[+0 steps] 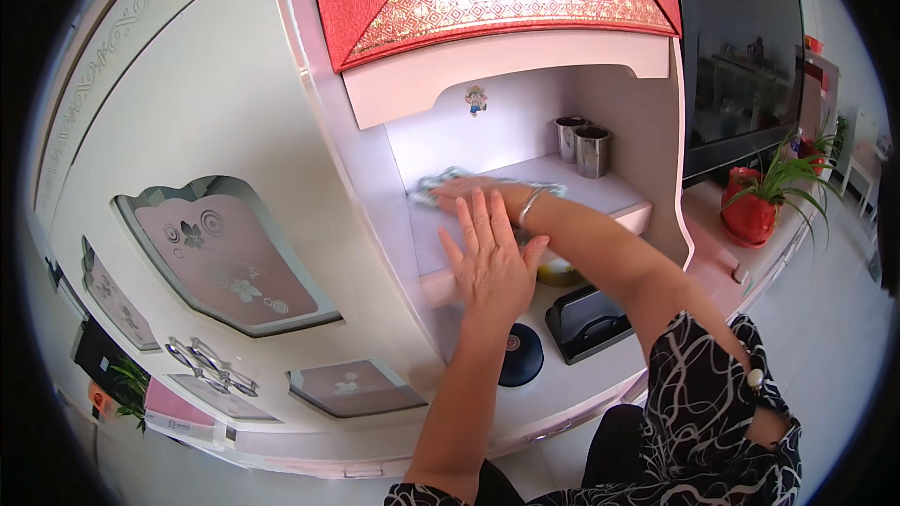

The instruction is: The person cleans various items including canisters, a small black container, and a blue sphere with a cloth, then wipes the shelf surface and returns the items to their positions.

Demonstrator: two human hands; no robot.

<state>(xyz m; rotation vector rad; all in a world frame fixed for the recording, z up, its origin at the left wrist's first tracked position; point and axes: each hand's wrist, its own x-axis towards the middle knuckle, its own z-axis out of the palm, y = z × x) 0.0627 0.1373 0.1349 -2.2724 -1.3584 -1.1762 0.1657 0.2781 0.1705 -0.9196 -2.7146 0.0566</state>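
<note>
My right hand, a silver bracelet at its wrist, lies blurred on a green-and-white checked cloth. The cloth is spread on the raised shelf of a pale pink cabinet niche, towards its left side. My left hand is held in front of the shelf, fingers spread and empty, back towards me. It overlaps the right forearm in view. Two shiny metal cups stand at the shelf's back right corner.
Below the shelf are a dark round-lidded object, a black holder and a partly hidden yellow round thing. A red gift box sits above. White wardrobe doors stand left; a television and red plant pot right.
</note>
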